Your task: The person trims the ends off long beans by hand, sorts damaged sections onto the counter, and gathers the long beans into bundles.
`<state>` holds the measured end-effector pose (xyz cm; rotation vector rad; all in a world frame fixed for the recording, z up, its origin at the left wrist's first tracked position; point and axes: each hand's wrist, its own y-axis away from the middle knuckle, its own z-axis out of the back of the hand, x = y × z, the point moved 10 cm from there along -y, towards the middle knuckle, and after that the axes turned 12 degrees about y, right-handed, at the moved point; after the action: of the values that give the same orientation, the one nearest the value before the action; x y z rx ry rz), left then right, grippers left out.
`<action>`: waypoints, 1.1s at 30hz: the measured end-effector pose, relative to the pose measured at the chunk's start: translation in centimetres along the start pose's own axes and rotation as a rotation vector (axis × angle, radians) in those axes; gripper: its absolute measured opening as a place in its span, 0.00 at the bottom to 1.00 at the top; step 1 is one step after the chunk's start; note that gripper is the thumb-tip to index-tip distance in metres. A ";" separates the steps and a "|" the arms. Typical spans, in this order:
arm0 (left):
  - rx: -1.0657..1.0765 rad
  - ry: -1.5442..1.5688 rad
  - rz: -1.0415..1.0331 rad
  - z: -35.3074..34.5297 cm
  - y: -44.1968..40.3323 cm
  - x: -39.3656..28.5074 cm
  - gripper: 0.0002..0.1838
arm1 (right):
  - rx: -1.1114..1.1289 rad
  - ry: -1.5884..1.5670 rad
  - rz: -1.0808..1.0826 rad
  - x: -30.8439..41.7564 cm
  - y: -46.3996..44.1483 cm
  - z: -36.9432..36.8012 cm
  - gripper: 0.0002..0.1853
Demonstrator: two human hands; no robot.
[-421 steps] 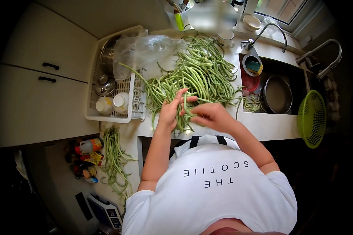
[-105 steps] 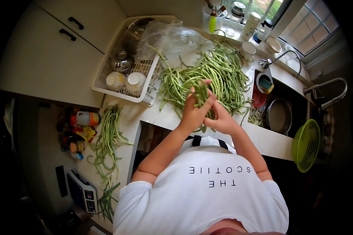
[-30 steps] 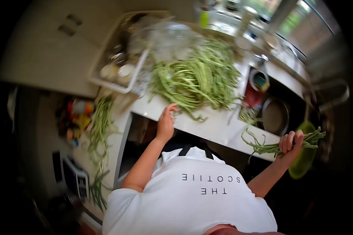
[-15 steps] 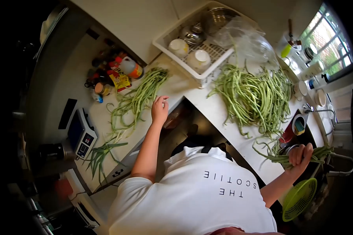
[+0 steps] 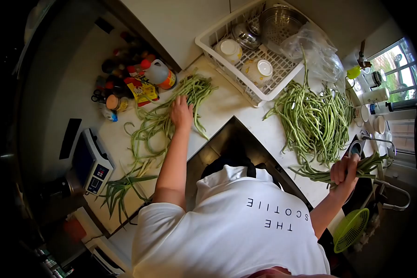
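Note:
In the head view my left hand (image 5: 181, 113) lies on the left pile of long green beans (image 5: 197, 90), fingers stretched out over the strands, not visibly wrapped round any. My right hand (image 5: 344, 173) is closed round a bundle of long green beans (image 5: 310, 173), whose ends stick out on both sides of the fist. The bundle is held at the right, near the sink tap. A larger heap of long green beans (image 5: 315, 120) spreads over the right counter, beyond my right hand. Green leafy stalks (image 5: 123, 192) lie at the near end of the left counter.
Behind stands a white dish rack (image 5: 264, 96) with bowls, metal pots and a plastic bag (image 5: 312, 51). Bottles and seasoning packets (image 5: 141, 90) crowd the left corner, near a digital scale (image 5: 95, 162). A green colander (image 5: 352, 229) and a tap (image 5: 398, 194) are at right.
My left hand has moved forward from the counter edge onto the left bean pile. My right hand, still holding its bundle, has shifted slightly left and up. The camera view has shifted.

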<state>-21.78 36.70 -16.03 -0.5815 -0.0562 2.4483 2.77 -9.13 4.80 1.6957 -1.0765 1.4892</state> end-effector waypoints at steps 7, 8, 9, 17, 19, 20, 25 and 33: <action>0.062 -0.149 -0.060 -1.8 -1.9 1.8 0.20 | 0.019 0.056 -0.122 -2.2 0.5 -1.6 0.17; 0.111 -0.149 -0.058 -2.5 -2.1 2.4 0.20 | 0.011 0.059 -0.134 -2.5 0.5 -1.5 0.17; 0.159 -0.149 -0.058 -2.9 -2.3 2.8 0.19 | 0.002 0.061 -0.145 -2.6 0.6 -1.3 0.17; 0.050 0.020 0.198 5.4 -2.8 4.0 0.14 | 0.095 -0.014 -0.181 -3.9 0.5 -0.6 0.11; -0.072 0.612 0.278 7.2 -2.7 5.2 0.15 | 0.097 -0.028 -0.205 -4.9 0.4 -0.5 0.11; -0.039 0.837 0.269 6.6 -2.7 5.7 0.17 | 0.135 -0.046 -0.220 -5.8 0.3 -1.0 0.10; 0.141 1.272 0.287 9.8 -0.2 -4.3 0.19 | 0.204 -0.010 -0.384 -9.7 -0.1 -4.6 0.09; 0.164 0.849 -0.213 10.2 5.7 -22.5 0.12 | 0.399 0.149 -0.279 -10.1 -2.0 -16.1 0.22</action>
<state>-13.18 20.03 1.02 -1.3974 0.3992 1.8104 -3.30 7.54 -2.41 1.8703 -0.4592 1.6888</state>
